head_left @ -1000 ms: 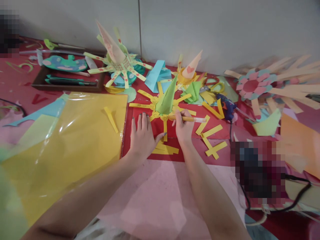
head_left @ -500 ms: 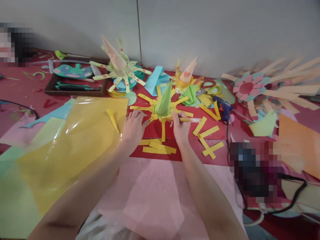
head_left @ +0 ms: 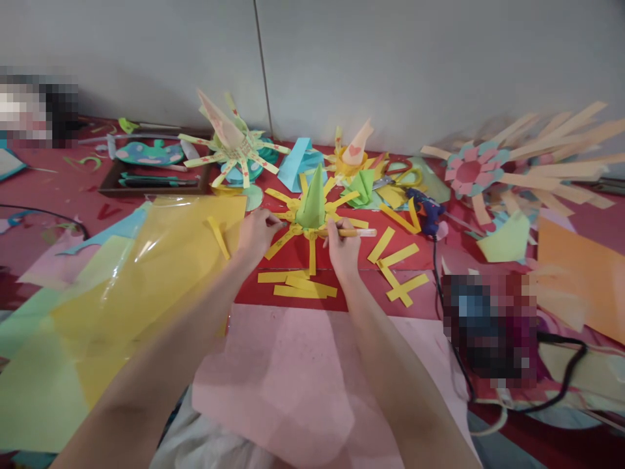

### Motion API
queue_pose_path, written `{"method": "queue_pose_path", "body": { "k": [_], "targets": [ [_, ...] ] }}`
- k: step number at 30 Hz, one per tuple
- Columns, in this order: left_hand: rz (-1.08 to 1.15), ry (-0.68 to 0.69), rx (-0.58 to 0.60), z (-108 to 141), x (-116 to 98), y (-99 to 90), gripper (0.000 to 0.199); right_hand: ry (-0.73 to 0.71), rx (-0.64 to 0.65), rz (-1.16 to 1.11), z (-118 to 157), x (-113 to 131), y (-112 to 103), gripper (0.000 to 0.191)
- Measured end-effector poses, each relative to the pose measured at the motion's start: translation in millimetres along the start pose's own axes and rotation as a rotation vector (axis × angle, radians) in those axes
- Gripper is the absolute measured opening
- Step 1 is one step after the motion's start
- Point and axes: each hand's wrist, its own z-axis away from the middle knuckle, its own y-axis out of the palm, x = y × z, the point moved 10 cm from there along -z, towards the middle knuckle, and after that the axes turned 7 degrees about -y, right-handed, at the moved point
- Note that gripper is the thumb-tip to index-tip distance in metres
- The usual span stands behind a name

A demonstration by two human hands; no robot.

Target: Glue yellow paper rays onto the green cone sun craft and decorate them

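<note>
A yellow paper piece with strips spreading out like rays (head_left: 312,251) and an upright green paper cone (head_left: 312,202) at its middle lies on a red sheet (head_left: 322,303). At its right, my right hand (head_left: 343,246) is closed round a pen (head_left: 354,232), its writing end at the yellow paper near the cone's base. My left hand (head_left: 256,233) is at the left side, thumb and forefinger pinched together near the end of a yellow strip; what they hold, if anything, is too small to tell. Loose yellow strips (head_left: 305,284) lie in front of the piece.
Behind stand two more cone-and-strip pieces (head_left: 227,133) (head_left: 355,150). A brown tray (head_left: 156,190) of pens is back left. A glue gun (head_left: 428,212) with a cord, scissors (head_left: 407,176) and more yellow strips (head_left: 398,257) lie right. Yellow film (head_left: 161,260) covers the left.
My left hand has drawn its fingers into a pinch and come slightly off the yellow piece, baring a strip at the front left. The whole view has shifted a little.
</note>
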Motion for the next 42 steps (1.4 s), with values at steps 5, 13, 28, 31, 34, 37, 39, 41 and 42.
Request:
{"method": "queue_pose_path", "body": {
  "k": [5,13,28,31,34,37,39,41,42],
  "targets": [
    [0.076,-0.089,-0.095,-2,16,-20.9,0.01,-0.003,-0.011,0.034,0,0,-1,0.03],
    [0.12,-0.091,-0.148,-9,37,-41.0,0.011,0.02,-0.008,0.013,1,0,-2,0.032],
    [0.272,0.251,0.261,75,-52,-1.2,0.013,0.046,-0.04,-0.05,1,-6,-2,0.033],
    [0.237,0.515,0.47,111,-81,33.9,0.014,0.038,-0.053,-0.071,0,-8,-2,0.033],
    [0.15,0.728,0.23,122,-87,31.2,0.02,0.049,-0.07,-0.086,-1,-11,-3,0.033],
    [0.182,0.856,0.146,130,-84,28.1,0.02,0.034,-0.067,-0.095,-2,-10,-2,0.033],
    [0.25,0.882,0.198,134,-84,28.4,0.018,0.024,-0.056,-0.11,-2,-8,-1,0.033],
    [0.27,0.912,0.264,139,-86,31.5,0.018,0.02,-0.045,-0.123,-1,-7,-1,0.033],
    [0.258,0.932,0.281,143,-87,33.2,0.019,0.019,-0.04,-0.125,-1,-6,0,0.033]
  ]
}}
